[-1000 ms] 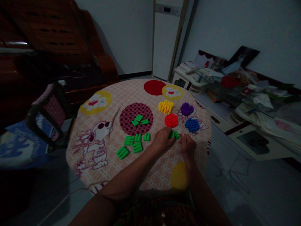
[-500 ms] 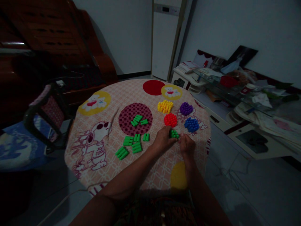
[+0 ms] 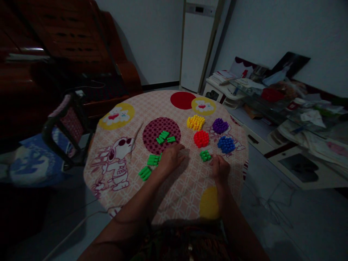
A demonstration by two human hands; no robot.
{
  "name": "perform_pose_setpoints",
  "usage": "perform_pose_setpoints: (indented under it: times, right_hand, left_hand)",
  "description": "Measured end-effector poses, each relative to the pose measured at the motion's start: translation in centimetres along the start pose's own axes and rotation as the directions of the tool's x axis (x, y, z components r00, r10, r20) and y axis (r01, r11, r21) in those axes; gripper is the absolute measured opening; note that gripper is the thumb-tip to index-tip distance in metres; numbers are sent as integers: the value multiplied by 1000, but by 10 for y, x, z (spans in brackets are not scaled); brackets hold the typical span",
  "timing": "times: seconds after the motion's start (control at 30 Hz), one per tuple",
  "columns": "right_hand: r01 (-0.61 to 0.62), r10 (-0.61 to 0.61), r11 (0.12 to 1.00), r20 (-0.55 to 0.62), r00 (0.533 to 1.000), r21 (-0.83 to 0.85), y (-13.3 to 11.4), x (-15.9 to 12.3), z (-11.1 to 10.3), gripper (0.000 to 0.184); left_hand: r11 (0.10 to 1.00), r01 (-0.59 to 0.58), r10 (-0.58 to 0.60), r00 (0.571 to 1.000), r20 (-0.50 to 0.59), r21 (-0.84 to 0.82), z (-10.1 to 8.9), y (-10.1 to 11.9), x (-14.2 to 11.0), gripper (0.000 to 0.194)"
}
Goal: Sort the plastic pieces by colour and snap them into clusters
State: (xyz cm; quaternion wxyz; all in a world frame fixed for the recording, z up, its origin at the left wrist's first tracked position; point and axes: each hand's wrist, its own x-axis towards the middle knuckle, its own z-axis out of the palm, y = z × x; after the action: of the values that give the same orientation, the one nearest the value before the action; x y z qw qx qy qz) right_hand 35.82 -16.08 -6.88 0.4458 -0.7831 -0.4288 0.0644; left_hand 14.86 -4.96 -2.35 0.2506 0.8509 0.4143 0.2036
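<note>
Five coloured clusters lie on the desk [image 3: 182, 195]. Left hand [image 3: 170, 158] has fingers partly open; right hand [image 3: 221, 169] has bent fingers, grip I cannot tell, and their bump could scatter the green cluster [image 3: 205, 156].

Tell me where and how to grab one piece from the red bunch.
Pinch a piece at the outer left edge of the red bunch, by its rounded top, coming down from above. The tops point up and look tightly packed, so fingers would probably fit poorly in the middle. The left side faces bare tablecloth, while the green bunch crowds the near side.
</note>
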Motion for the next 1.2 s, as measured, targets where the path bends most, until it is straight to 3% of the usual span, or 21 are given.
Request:
perform_pose_setpoints:
  times: [0.13,0.23,0.33,0.43,0.53,0.63,0.7,0.8,0.9,1.0,1.2]
  right_hand:
    - [18,-18,1000,-3,1000,-4,1,0,0,47]
    - [27,-27,1000,-1,1000,-4,-1,0,0,47]
    - [19,-19,1000,-8,1000,6,-2,0,0,46]
    - [18,-18,1000,-8,1000,6,-1,0,0,46]
    - [19,-19,1000,-12,1000,-2,0,0,0,46]
    - [27,-27,1000,-9,1000,-4,1,0,0,46]
    - [34,-34,999,-6,999,-3,1,0,0,46]
    - [27,-27,1000,0,1000,16,1,0,0,45]
    - [25,-25,999,-2,1000,30,1,-1,0,45]
    - [45,-45,998,-1,999,32,3,-1,0,46]
    - [51,-51,998,11,999,22,4,0,-1,46]
  left_hand:
    - [952,207,-194,978,-82,223,-47,-40,-22,32]
    - [917,237,-250,968,-3,320,-65,-61,-38,35]
    - [925,169,-212,973,94,340,-69,-69,-47,38]
    - [929,130,-178,978,110,347,-69,-70,-47,35]
    - [930,158,-175,984,23,332,-73,-69,-41,29]
    - [970,148,-135,988,-79,194,-74,-60,-31,35]
    - [993,104,-99,992,-84,60,-66,-45,-24,38]
    - [996,21,-23,999,-30,-92,-36,-16,-12,35]
    - [989,-35,44,997,60,-145,1,14,-4,26]
    - [986,-27,37,998,58,-163,30,34,2,23]
    - [984,-17,21,1000,21,-178,49,47,10,29]
